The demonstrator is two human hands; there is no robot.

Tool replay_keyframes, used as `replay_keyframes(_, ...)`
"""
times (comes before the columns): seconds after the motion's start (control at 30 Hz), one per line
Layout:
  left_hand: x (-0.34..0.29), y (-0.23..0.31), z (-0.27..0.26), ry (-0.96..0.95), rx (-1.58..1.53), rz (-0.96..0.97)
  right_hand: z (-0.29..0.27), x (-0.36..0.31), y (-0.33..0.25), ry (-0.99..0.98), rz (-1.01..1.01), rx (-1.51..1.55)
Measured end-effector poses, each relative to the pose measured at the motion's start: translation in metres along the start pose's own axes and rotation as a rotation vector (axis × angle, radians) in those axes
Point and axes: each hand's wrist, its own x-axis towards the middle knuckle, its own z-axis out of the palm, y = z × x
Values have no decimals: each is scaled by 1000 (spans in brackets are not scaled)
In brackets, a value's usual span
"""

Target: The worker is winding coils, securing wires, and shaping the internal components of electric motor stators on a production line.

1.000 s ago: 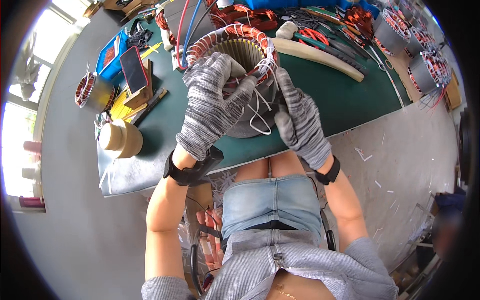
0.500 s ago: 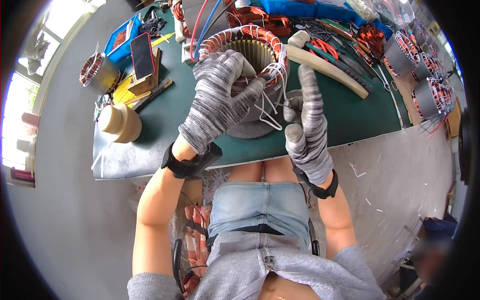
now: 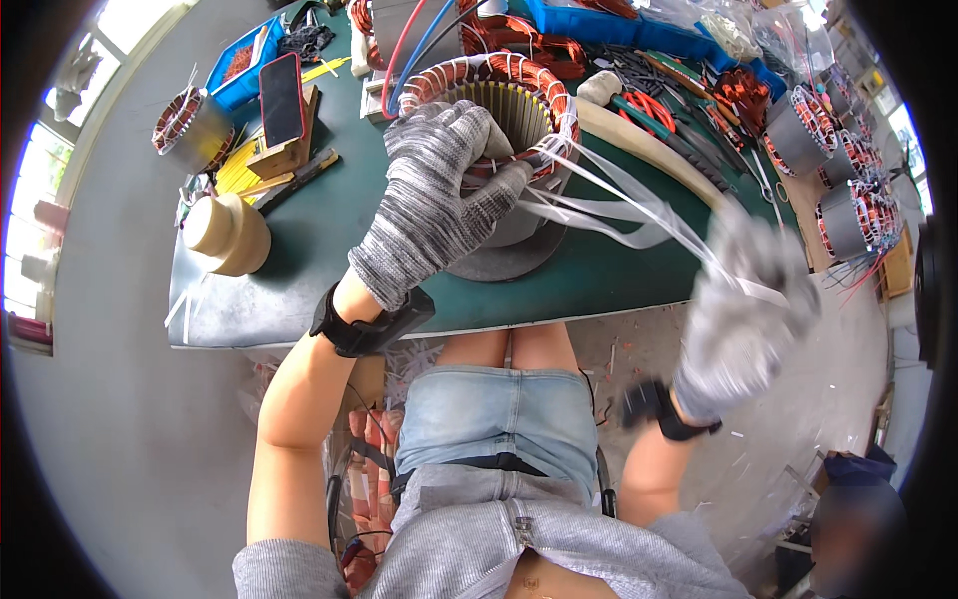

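A motor stator (image 3: 526, 112) with copper windings laced in white stands upright on the green table in front of me. My left hand (image 3: 431, 190), in a grey knitted glove, is closed on the near left of its winding ring, the fingers over the rim and the thumb against the outer side. From the ring's right side, white lacing cord (image 3: 654, 208) stretches in several strands to my right hand (image 3: 746, 309). That hand, gloved too and smeared by motion, is out past the table's front edge with the cord in its grip. Red, blue and black leads (image 3: 411, 50) rise behind the stator.
A cream spool-shaped block (image 3: 228, 236) and a phone (image 3: 282, 100) on a wooden stand are at the left, near another stator (image 3: 195, 135). A pale curved mallet handle (image 3: 649, 145) and several hand tools lie at the right. More stators (image 3: 848, 215) line the far right.
My right hand has swung right and toward me from beside the stator, drawing the white cord out long. My left hand keeps its hold on the winding ring.
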Motion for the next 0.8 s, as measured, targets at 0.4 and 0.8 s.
replay_keyframes(0.4, 0, 1, -6, 21, 8, -8, 22, -7, 35, -391, -159, -1086)
replay_keyframes(0.8, -3, -8, -3, 150, 82, 187, 37, 59, 37, -394, 1329, 200)
